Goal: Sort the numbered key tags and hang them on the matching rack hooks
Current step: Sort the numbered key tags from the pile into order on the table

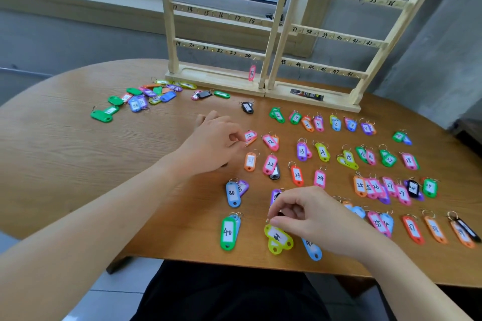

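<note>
Pinching the ring of tag 11 (250, 136), left hand (214, 143) rests on table (78, 154), fingers curled, thumb and forefinger closed on the ring at the tag's lower left; the pink tag lies just right of the fingertips

Right hand (307, 214): fingers curled, thumb and forefinger gripping the ring of a yellow tag (277, 238), which lies directly below the fingertips near the table's front edge; its number is not legible

Sorted tags: laid in rows to the right of both hands, numbers rising left to right; tag 12 (270, 142) just right of tag 11, tag 22 (270, 164) and tag 23 (297, 175) between the two hands, tag 30 (232, 193) and green tag 40 (227, 233) left of the right hand

Unsorted pile (146, 98): mixed colours, far left of table, well apart from both hands

Black tag (247, 107): alone, beyond the left hand, near the rack base

Racks: two wooden frames standing side by side at the table's far edge, left rack (168, 34) and right rack (375, 57), bars marked with handwritten numbers

Hung tag (251, 73): one pink tag, hanging under mark 24 on the left rack's lowest bar
</note>
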Available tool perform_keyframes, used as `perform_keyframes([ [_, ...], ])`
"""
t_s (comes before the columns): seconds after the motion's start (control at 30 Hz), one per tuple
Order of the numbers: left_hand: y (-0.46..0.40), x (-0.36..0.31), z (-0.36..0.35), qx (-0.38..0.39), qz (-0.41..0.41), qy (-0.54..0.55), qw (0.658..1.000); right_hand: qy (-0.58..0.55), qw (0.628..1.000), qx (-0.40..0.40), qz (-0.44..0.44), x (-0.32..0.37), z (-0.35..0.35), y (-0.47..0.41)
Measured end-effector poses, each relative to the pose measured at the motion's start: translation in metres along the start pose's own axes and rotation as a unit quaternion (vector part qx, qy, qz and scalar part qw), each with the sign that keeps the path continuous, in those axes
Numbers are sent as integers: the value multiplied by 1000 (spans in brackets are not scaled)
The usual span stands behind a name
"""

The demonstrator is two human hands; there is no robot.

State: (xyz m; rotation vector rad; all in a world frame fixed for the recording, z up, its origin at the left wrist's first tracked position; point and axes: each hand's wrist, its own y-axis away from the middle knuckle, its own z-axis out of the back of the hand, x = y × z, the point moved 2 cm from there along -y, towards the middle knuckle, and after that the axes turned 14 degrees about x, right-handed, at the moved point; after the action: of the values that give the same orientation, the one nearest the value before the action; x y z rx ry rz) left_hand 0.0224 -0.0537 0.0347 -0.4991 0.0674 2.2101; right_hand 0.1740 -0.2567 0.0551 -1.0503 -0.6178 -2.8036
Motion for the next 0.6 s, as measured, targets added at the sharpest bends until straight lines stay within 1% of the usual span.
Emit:
perform_keyframes([
  [0.1, 6, 10, 3, -7, 8, 9, 1000, 0, 1000, 13, 0, -1, 4, -5],
  [0.23, 18, 36, 9, -17, 39, 22, 999, 0, 1000, 11, 12, 3, 13, -22],
  [0.4, 35, 76, 23, -19, 96, 20, 995, 5, 999, -34, 39, 19, 33, -67],
  [0.43, 37, 85, 26, -28, 111, 22, 993, 8, 998, -39, 42, 23, 38, -79],
  [0.5, 39, 106, 30, -76, 146, 19, 986, 20, 998, -37, 48, 30, 48, -105],
  [0.57, 31, 123, 33, -122, 185, -17, 975, 41, 997, -35, 47, 33, 58, -135],
  [0.6, 23, 130, 33, -129, 199, -41, 971, 49, 997, -36, 45, 33, 63, -151],
])
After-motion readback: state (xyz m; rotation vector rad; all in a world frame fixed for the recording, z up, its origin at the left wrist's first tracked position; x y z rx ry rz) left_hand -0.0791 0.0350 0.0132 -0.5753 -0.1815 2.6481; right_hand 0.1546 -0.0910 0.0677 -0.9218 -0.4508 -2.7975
